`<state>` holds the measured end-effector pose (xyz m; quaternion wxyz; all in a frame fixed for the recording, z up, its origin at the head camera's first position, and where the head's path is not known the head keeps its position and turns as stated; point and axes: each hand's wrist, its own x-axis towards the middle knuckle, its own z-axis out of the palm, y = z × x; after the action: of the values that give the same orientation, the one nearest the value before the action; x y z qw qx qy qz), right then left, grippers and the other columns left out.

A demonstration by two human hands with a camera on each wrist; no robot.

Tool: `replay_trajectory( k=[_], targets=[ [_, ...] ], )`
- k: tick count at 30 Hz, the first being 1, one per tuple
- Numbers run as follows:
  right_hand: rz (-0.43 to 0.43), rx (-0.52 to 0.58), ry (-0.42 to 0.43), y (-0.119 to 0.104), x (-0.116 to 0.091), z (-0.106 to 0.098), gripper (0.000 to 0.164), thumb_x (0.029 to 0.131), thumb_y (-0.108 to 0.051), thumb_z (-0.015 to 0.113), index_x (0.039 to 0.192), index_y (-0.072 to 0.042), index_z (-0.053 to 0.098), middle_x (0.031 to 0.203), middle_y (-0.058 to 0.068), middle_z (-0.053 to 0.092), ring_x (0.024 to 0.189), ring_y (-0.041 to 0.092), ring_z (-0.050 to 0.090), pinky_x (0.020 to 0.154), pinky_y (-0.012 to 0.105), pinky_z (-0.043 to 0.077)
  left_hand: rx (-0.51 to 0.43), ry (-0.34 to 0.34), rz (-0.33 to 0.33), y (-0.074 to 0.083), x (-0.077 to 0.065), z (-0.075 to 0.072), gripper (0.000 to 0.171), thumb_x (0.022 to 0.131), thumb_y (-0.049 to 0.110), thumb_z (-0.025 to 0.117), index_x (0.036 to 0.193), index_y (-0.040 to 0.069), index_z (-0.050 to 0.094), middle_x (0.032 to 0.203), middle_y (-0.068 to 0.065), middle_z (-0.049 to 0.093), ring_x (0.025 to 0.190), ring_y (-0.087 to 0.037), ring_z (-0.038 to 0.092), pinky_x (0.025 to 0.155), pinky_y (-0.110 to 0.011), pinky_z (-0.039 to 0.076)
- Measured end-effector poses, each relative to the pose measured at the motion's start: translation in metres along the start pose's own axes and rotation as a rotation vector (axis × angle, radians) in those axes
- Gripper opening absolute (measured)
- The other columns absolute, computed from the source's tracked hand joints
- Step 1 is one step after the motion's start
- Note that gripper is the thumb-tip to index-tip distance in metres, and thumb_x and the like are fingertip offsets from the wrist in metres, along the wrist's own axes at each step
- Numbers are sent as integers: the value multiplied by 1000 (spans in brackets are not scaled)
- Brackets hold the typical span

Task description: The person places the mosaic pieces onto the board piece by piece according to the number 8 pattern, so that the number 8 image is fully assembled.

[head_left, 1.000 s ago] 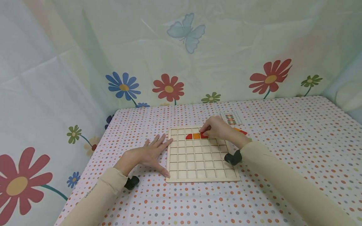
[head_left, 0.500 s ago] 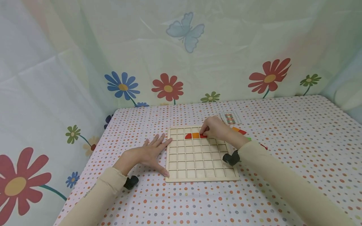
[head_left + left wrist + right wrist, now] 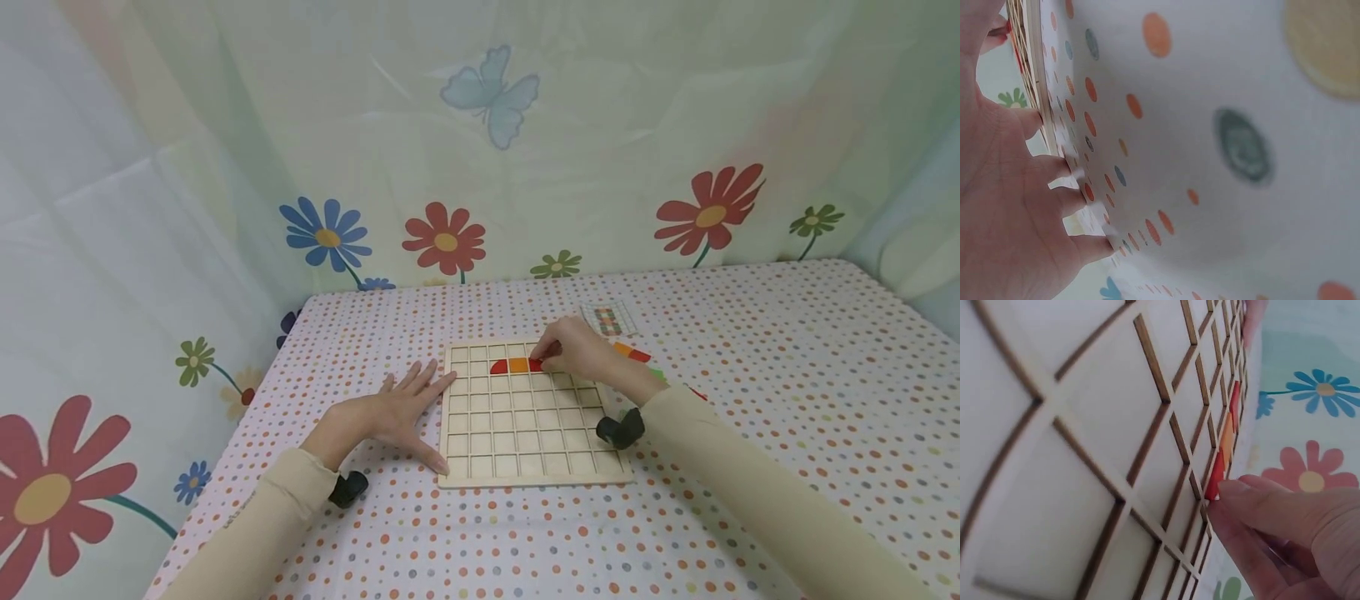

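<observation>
A square wooden grid board (image 3: 536, 421) lies on the dotted cloth. In one of its upper rows sit a rounded red tile (image 3: 500, 367) and an orange square tile (image 3: 519, 365), side by side. My right hand (image 3: 573, 346) pinches a second red tile (image 3: 1215, 478) between thumb and finger, at the cell just right of the orange one. Part of that tile is hidden by the fingers. With fingers spread, my left hand (image 3: 386, 417) rests at the board's left edge; its thumb touches the lower left corner and a fingertip touches higher up.
Behind the right hand lies a card (image 3: 607, 318) with a printed grid pattern. Loose orange and red tiles (image 3: 632, 352) and a green tile (image 3: 657, 375) lie right of the board, partly beside the right forearm. A flowered curtain (image 3: 360, 125) hangs behind the table.
The red tile in the right hand sits lower at its cell than a second ago, and less of it shows. My left hand has kept its place; the head view tilts slightly.
</observation>
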<state>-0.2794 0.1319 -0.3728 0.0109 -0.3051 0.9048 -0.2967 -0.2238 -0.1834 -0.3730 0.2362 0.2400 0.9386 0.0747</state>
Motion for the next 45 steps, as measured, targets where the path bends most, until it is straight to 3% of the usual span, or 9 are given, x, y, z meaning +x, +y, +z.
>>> replay_trajectory(
  k=[6,13,18,23,31,45],
  targets=[
    [46,2,-22,-6,-23,-15,11,89,6,79,100,3,80,97,13,76,89,27,75,79,38,63,-6,-5,-1,0,0,1,132,77,64,86,171,21,4,175,-12,-11,161,-33,-11,127,-63,3],
    [81,-58,-74,-24,-64,-34,11,88,3,81,98,-2,81,92,4,75,82,15,68,74,32,61,7,0,-10,-1,-1,1,132,77,66,85,171,21,4,175,-12,-10,161,-34,-11,127,-63,3],
    [122,-95,-108,-23,-94,-38,14,87,-2,83,101,-3,81,95,1,74,88,19,68,77,39,61,6,6,-9,-2,0,2,132,76,67,85,171,21,5,176,-12,-9,161,-34,-10,127,-63,4],
    [178,-99,-94,-13,-110,-36,24,81,-5,89,103,-1,80,98,3,72,90,24,69,75,39,62,10,4,-20,-2,0,2,132,76,67,85,171,22,4,176,-11,-10,161,-33,-10,127,-62,4],
    [239,-47,-98,-2,-116,-28,25,79,1,89,102,0,79,97,4,70,84,17,65,70,32,59,1,2,-12,-2,1,2,131,77,66,85,171,23,4,175,-11,-11,161,-33,-11,127,-63,3],
    [300,26,-130,1,-113,-32,27,79,2,88,104,4,78,94,5,76,85,20,69,75,39,61,-19,1,0,-4,2,4,133,76,66,86,170,22,3,175,-11,-12,161,-33,-13,127,-63,1]
  ],
)
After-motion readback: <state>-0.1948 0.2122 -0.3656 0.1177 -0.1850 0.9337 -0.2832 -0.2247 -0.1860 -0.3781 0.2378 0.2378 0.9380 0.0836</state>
